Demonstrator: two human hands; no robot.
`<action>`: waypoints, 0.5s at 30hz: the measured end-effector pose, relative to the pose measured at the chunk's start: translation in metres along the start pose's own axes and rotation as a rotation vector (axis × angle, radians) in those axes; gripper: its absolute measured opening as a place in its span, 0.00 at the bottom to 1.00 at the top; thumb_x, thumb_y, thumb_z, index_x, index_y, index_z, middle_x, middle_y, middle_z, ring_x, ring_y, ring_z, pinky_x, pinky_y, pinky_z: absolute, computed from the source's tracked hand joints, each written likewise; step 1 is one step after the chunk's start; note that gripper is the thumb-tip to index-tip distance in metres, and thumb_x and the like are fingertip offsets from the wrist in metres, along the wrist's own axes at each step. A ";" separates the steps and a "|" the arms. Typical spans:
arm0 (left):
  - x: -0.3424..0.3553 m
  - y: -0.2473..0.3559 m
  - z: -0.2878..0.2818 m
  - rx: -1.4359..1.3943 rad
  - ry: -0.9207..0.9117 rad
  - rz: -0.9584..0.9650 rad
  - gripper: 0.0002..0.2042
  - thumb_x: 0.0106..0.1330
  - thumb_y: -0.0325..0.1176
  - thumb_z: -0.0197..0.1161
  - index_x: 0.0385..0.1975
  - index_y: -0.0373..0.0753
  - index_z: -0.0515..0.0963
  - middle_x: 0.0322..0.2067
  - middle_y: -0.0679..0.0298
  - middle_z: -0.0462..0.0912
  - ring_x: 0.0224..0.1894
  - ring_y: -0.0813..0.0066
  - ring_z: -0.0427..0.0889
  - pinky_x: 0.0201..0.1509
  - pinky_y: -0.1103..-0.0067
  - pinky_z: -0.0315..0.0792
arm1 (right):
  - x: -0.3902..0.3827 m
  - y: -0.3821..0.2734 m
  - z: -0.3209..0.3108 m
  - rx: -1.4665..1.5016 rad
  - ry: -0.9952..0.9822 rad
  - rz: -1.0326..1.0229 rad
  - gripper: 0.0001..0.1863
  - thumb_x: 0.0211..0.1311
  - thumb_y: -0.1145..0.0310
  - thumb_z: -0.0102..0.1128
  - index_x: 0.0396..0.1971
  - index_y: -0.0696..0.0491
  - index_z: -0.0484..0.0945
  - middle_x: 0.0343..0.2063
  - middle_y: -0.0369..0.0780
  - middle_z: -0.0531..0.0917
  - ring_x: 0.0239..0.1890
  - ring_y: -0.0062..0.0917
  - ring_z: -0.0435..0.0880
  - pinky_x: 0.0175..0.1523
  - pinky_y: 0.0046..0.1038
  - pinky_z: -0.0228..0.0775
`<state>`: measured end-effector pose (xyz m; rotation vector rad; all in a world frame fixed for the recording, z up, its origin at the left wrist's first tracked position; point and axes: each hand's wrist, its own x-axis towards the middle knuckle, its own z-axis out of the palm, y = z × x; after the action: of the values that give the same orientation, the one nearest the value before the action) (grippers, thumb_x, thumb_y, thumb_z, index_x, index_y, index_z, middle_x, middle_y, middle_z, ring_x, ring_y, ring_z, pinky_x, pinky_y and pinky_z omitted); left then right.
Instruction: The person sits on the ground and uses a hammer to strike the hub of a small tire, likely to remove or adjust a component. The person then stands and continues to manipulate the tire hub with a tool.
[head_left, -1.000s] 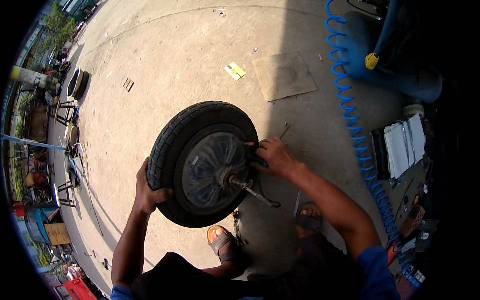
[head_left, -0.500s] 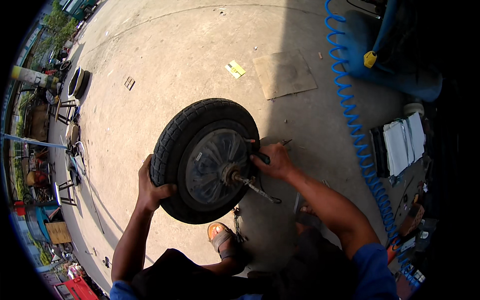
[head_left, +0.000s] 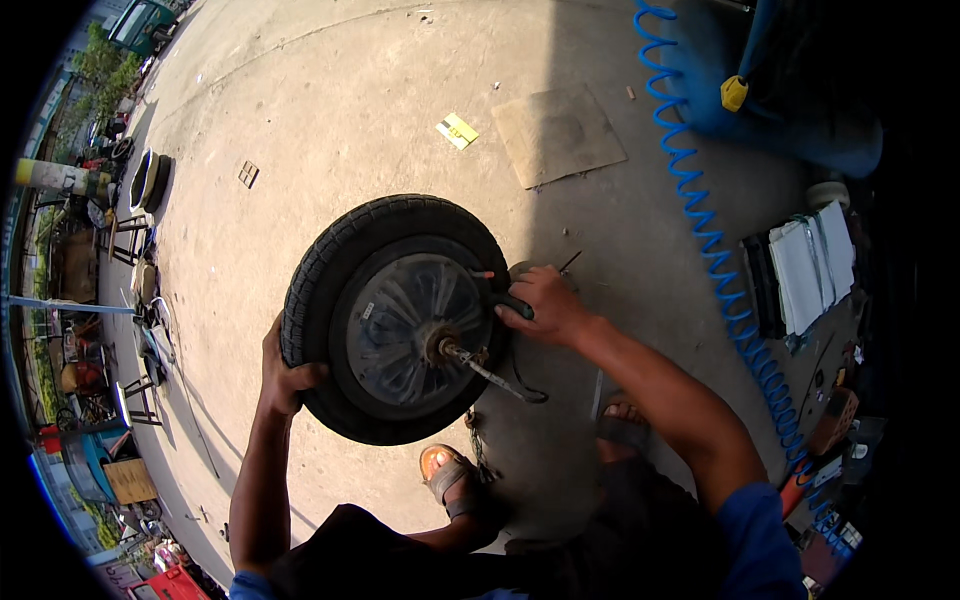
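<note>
A black-tyred hub-motor wheel (head_left: 410,330) is tilted before me, its dark disc-shaped hub facing up toward me. From its centre sticks an axle with a cable bent off to the right. My left hand (head_left: 285,370) grips the tyre's left side, thumb over the near sidewall. At the right edge of the wheel, my right hand (head_left: 545,305) is closed round a dark-handled tool (head_left: 515,306), its kind unclear. A thin dark rod (head_left: 571,262) shows beyond those fingers; I cannot tell whether it belongs to the tool. A red-tipped valve stem (head_left: 482,274) stands at the rim.
On the concrete floor ahead lie a cardboard sheet (head_left: 560,135) and a yellow packet (head_left: 457,131). A coiled blue air hose (head_left: 700,225) runs down the right, near a blue tank (head_left: 800,135) and a stack of white sheets (head_left: 812,270). Stools (head_left: 137,400) and clutter line the left.
The wheel and both hands sit slightly further left in the picture, and the floor things have shifted too. My right hand has risen a little relative to the wheel. Both grips continue.
</note>
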<state>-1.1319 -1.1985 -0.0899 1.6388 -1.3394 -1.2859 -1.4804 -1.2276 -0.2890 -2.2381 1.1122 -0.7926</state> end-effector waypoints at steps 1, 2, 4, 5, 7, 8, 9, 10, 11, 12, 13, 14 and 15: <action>0.000 -0.001 -0.002 0.003 -0.004 -0.002 0.50 0.32 0.43 0.72 0.63 0.25 0.68 0.54 0.51 0.81 0.55 0.61 0.81 0.64 0.69 0.73 | -0.004 -0.003 -0.002 0.013 0.021 0.032 0.18 0.60 0.53 0.67 0.22 0.52 0.78 0.24 0.43 0.79 0.35 0.39 0.80 0.45 0.41 0.67; 0.001 -0.004 -0.004 -0.015 -0.009 -0.005 0.50 0.32 0.43 0.71 0.63 0.25 0.68 0.54 0.51 0.81 0.55 0.60 0.81 0.64 0.69 0.73 | -0.007 -0.007 -0.004 0.003 -0.023 0.001 0.17 0.59 0.54 0.67 0.22 0.52 0.78 0.24 0.42 0.78 0.34 0.39 0.79 0.44 0.40 0.67; 0.003 -0.009 -0.009 -0.051 -0.020 -0.012 0.49 0.32 0.42 0.71 0.63 0.25 0.68 0.54 0.51 0.81 0.55 0.60 0.81 0.64 0.69 0.73 | -0.014 -0.015 -0.004 -0.017 -0.112 -0.062 0.17 0.58 0.55 0.69 0.23 0.53 0.78 0.24 0.41 0.76 0.33 0.37 0.77 0.44 0.38 0.66; 0.004 -0.011 -0.012 -0.049 -0.036 -0.015 0.49 0.34 0.42 0.72 0.63 0.25 0.68 0.55 0.50 0.81 0.56 0.60 0.81 0.64 0.68 0.73 | -0.019 -0.019 0.001 0.007 -0.116 -0.079 0.17 0.58 0.55 0.69 0.23 0.53 0.78 0.24 0.41 0.76 0.34 0.37 0.77 0.43 0.38 0.66; 0.008 -0.013 -0.012 -0.067 -0.048 -0.028 0.49 0.35 0.43 0.73 0.63 0.25 0.68 0.55 0.50 0.81 0.55 0.60 0.82 0.64 0.68 0.74 | -0.025 -0.027 0.011 0.056 -0.124 -0.115 0.17 0.58 0.54 0.70 0.23 0.53 0.78 0.24 0.41 0.77 0.34 0.36 0.77 0.43 0.38 0.65; 0.009 -0.013 -0.012 -0.072 -0.051 -0.035 0.49 0.35 0.43 0.74 0.63 0.25 0.68 0.55 0.50 0.81 0.55 0.60 0.82 0.63 0.68 0.74 | -0.025 -0.029 0.012 0.047 -0.138 -0.109 0.17 0.58 0.54 0.70 0.23 0.53 0.78 0.24 0.41 0.77 0.34 0.36 0.77 0.43 0.38 0.66; 0.009 -0.013 -0.013 -0.070 -0.047 -0.034 0.49 0.35 0.44 0.74 0.63 0.25 0.68 0.55 0.50 0.81 0.55 0.60 0.82 0.63 0.68 0.74 | -0.024 -0.031 0.013 0.038 -0.153 -0.104 0.18 0.58 0.54 0.70 0.23 0.53 0.78 0.24 0.41 0.78 0.34 0.36 0.77 0.43 0.38 0.66; 0.008 -0.013 -0.013 -0.067 -0.042 -0.034 0.49 0.35 0.44 0.74 0.63 0.25 0.68 0.55 0.50 0.81 0.55 0.60 0.82 0.63 0.68 0.74 | -0.024 -0.033 0.014 0.030 -0.167 -0.100 0.18 0.57 0.54 0.70 0.23 0.53 0.78 0.25 0.41 0.78 0.34 0.36 0.77 0.43 0.38 0.66; 0.009 -0.014 -0.013 -0.067 -0.041 -0.031 0.49 0.36 0.44 0.75 0.63 0.25 0.68 0.56 0.49 0.81 0.55 0.60 0.82 0.63 0.67 0.74 | -0.023 -0.033 0.015 0.022 -0.169 -0.100 0.18 0.57 0.53 0.69 0.23 0.53 0.79 0.25 0.41 0.78 0.35 0.36 0.78 0.44 0.38 0.66; 0.009 -0.014 -0.013 -0.075 -0.044 -0.027 0.49 0.36 0.44 0.74 0.63 0.25 0.68 0.56 0.50 0.81 0.55 0.60 0.82 0.63 0.68 0.74 | -0.022 -0.034 0.016 0.014 -0.170 -0.101 0.18 0.57 0.52 0.69 0.23 0.52 0.79 0.24 0.42 0.79 0.35 0.37 0.79 0.44 0.38 0.67; 0.009 -0.015 -0.012 -0.083 -0.047 -0.023 0.49 0.36 0.44 0.74 0.63 0.25 0.68 0.56 0.50 0.81 0.55 0.60 0.82 0.64 0.68 0.74 | -0.022 -0.034 0.016 0.007 -0.173 -0.102 0.18 0.57 0.52 0.68 0.23 0.52 0.80 0.24 0.42 0.79 0.35 0.37 0.79 0.44 0.38 0.67; 0.009 -0.014 -0.012 -0.088 -0.045 -0.017 0.49 0.36 0.43 0.74 0.63 0.25 0.68 0.56 0.50 0.81 0.55 0.60 0.82 0.64 0.68 0.74 | -0.022 -0.034 0.019 0.008 -0.177 -0.101 0.18 0.57 0.52 0.69 0.23 0.52 0.80 0.24 0.42 0.79 0.35 0.37 0.79 0.44 0.39 0.67; 0.009 -0.014 -0.012 -0.091 -0.048 -0.019 0.49 0.36 0.43 0.74 0.63 0.25 0.68 0.56 0.50 0.81 0.55 0.60 0.82 0.64 0.68 0.74 | -0.023 -0.034 0.022 0.009 -0.183 -0.101 0.18 0.57 0.52 0.69 0.23 0.52 0.80 0.24 0.42 0.79 0.35 0.37 0.79 0.45 0.39 0.67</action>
<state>-1.1160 -1.2049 -0.1016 1.5715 -1.2771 -1.3845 -1.4585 -1.1868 -0.2884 -2.3208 0.9145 -0.6164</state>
